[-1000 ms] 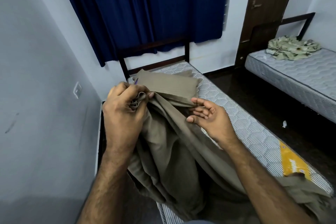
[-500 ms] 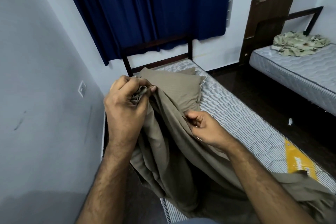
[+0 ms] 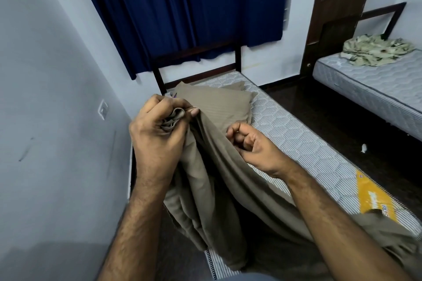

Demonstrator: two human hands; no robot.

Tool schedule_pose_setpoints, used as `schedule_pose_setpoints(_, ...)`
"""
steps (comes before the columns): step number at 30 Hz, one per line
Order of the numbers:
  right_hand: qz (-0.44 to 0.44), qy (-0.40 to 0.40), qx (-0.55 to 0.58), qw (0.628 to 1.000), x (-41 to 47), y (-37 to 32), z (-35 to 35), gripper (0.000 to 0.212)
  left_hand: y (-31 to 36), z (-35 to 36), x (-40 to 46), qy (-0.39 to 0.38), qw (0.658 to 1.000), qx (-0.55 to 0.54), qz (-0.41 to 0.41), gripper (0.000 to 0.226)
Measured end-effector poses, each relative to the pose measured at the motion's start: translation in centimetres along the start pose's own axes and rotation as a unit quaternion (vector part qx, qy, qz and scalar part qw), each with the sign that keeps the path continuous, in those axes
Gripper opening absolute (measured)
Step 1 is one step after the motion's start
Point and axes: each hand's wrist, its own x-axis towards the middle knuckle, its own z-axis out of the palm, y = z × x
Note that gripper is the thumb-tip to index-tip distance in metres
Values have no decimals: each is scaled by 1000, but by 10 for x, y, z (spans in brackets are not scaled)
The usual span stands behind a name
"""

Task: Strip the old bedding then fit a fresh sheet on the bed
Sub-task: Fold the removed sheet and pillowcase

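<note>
gripping a bunched edge of the tan sheet (image 3: 212,180), left hand (image 3: 157,137) has fingers curled tight round the folds, held up over the bed (image 3: 303,143). right hand (image 3: 253,146) beside it, fingers curled in against the cloth; cannot tell if it pinches any. sheet hangs down from the left hand and trails across the bare mattress. tan pillow (image 3: 219,102) lies at the head end. blue curtain (image 3: 194,11) behind.

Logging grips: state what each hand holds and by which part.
Left hand grips the brown sheet by its bunched edge. Right hand pinches a fold of it lower down.
</note>
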Motion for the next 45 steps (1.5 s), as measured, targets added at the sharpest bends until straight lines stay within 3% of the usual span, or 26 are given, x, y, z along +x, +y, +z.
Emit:
schedule_pose_setpoints(6,49,25,-35,998,-12,24,-2,18,2,-1,-3,29,999,-6,-25,14)
schedule_pose_setpoints(10,23,143,-103,984,-14,33,-6,12,0,-1,-9,25,999,1,-33,11)
schedule_pose_setpoints(14,-76,335,-127,930,-5,5,-25,26,-7,0,-15,21,998,7,-54,9)
schedule_pose_setpoints(16,-142,419,-197,875,0,-27,-27,21,-11,4,-16,23,997,4,-68,9)
schedule_pose_setpoints(18,-211,454,-256,827,-1,-54,-20,20,-15,7,-14,36,996,-3,-83,10)
schedule_pose_setpoints(19,-245,445,-285,813,-3,-60,-17,20,-17,7,-12,47,995,-8,-90,9)
schedule_pose_setpoints(21,-253,339,-368,828,-10,-54,-20,21,-27,5,-5,76,991,-26,-109,7)
schedule_pose_setpoints(23,-122,165,-503,840,-17,-24,-37,15,-35,2,1,88,988,-37,-118,5)
schedule_pose_setpoints(25,-8,67,-582,811,-27,7,-52,27,-35,3,-1,76,991,-28,-111,7)
schedule_pose_setpoints(28,9,93,-516,852,-35,17,-46,47,-32,10,-5,72,991,-26,-107,8)
schedule_pose_setpoints(30,16,92,-303,948,-38,13,-37,62,-35,12,-3,75,990,-33,-111,6)
schedule_pose_setpoints(31,8,84,-192,978,-37,12,-34,63,-36,12,-1,74,990,-34,-113,6)
schedule_pose_setpoints(33,-20,92,-95,991,-35,9,-25,49,-35,11,2,72,991,-36,-111,6)
schedule_pose_setpoints(36,-55,119,-145,981,-32,1,-15,18,-34,9,4,74,991,-38,-106,5)
schedule_pose_setpoints(38,-72,133,-179,972,-32,-5,-17,13,-37,7,7,79,990,-36,-112,6)
schedule_pose_setpoints(40,-109,118,-312,936,-35,-7,-20,19,-38,5,7,78,989,-34,-117,7)
schedule_pose_setpoints(41,-136,91,-443,882,-36,-5,-22,19,-38,4,7,77,990,-33,-118,7)
schedule_pose_setpoints(43,-162,21,-679,716,-32,-3,-27,18,-37,5,5,74,990,-32,-117,8)
schedule_pose_setpoints(44,-127,7,-735,666,-24,-8,-29,20,-37,5,5,69,991,-32,-114,8)
schedule_pose_setpoints(45,-69,18,-760,646,-15,-15,-32,21,-36,8,4,58,992,-31,-108,9)
